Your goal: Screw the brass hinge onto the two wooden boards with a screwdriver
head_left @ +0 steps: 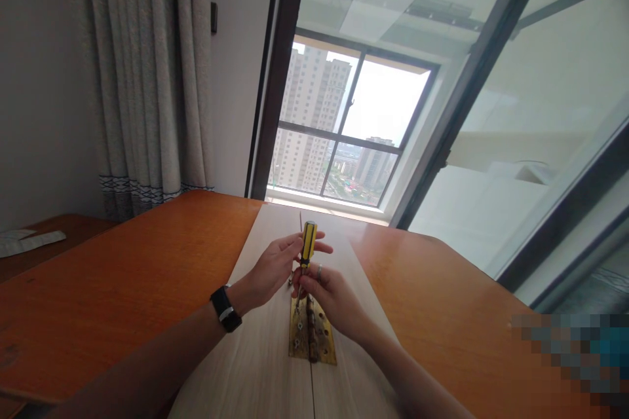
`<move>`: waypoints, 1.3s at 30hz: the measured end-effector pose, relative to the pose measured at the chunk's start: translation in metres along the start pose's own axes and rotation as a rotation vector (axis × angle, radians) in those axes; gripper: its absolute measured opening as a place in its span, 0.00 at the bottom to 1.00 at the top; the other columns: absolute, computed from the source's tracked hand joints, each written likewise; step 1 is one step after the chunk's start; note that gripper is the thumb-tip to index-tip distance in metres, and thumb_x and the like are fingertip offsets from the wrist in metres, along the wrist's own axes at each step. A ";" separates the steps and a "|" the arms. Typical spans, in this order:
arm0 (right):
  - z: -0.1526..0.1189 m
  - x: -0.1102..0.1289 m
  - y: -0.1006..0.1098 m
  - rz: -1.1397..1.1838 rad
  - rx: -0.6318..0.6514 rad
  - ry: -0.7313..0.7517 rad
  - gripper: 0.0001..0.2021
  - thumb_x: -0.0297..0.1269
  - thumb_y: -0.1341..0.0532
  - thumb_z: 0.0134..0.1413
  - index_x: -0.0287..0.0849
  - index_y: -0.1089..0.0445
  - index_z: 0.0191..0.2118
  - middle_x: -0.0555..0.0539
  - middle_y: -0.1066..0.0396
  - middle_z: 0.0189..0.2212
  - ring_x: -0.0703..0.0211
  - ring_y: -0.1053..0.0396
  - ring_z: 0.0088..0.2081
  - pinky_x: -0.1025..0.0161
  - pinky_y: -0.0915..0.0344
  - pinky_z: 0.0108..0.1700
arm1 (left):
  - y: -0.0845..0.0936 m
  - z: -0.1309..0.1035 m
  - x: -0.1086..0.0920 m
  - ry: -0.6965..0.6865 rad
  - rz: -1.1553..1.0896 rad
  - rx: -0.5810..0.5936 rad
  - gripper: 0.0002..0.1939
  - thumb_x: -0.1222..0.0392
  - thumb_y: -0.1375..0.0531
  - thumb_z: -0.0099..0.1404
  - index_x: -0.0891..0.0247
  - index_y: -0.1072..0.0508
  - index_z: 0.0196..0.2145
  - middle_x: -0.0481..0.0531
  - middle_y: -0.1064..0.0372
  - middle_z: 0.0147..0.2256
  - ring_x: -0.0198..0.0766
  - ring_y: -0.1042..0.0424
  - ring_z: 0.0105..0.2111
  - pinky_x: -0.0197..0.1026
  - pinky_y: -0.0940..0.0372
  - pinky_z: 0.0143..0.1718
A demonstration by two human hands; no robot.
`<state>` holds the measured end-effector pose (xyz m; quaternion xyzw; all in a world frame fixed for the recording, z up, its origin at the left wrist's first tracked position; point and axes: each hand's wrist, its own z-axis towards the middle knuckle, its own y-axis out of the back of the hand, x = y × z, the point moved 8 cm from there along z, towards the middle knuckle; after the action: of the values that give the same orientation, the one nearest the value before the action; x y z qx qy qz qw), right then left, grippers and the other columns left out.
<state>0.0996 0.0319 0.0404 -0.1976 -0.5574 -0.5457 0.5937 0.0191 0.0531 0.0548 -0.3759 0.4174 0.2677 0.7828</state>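
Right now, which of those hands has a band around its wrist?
The left hand: a black band circles its wrist. The right hand has a bare wrist and wears a ring.

Left wrist (240, 296): broad black band (219, 301), snug, crossed by a narrow silvery-pale strip (227, 313); finer markings too small to read. Right hand (339, 294): one slim silvery ring (319, 272), finger unclear. Forearms (164, 357) bare as far as visible.
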 end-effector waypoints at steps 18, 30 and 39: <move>0.000 0.003 -0.003 -0.032 0.039 -0.008 0.12 0.41 0.44 0.61 0.39 0.30 0.33 0.46 0.30 0.29 0.58 0.33 0.32 0.62 0.37 0.37 | 0.009 0.004 -0.024 -0.089 0.249 -0.060 0.22 0.47 0.30 0.53 0.69 0.26 0.35 0.56 0.26 0.33 0.39 0.29 0.33 0.37 0.36 0.33; -0.002 0.006 0.001 -0.005 -0.011 0.019 0.12 0.43 0.42 0.60 0.40 0.31 0.32 0.48 0.28 0.28 0.59 0.31 0.32 0.63 0.36 0.36 | 0.017 -0.002 -0.029 -0.286 0.528 -0.189 0.16 0.50 0.32 0.56 0.66 0.25 0.34 0.54 0.27 0.33 0.41 0.29 0.36 0.41 0.34 0.38; 0.000 0.001 0.005 -0.047 -0.037 0.015 0.19 0.46 0.47 0.64 0.39 0.30 0.29 0.47 0.29 0.27 0.59 0.32 0.31 0.64 0.37 0.36 | 0.003 -0.005 -0.014 -0.125 0.318 -0.027 0.23 0.43 0.44 0.67 0.64 0.28 0.48 0.56 0.27 0.41 0.29 0.35 0.19 0.34 0.38 0.18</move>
<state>0.1037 0.0330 0.0435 -0.1911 -0.5472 -0.5712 0.5812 0.0073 0.0493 0.0633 -0.2983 0.4186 0.4166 0.7498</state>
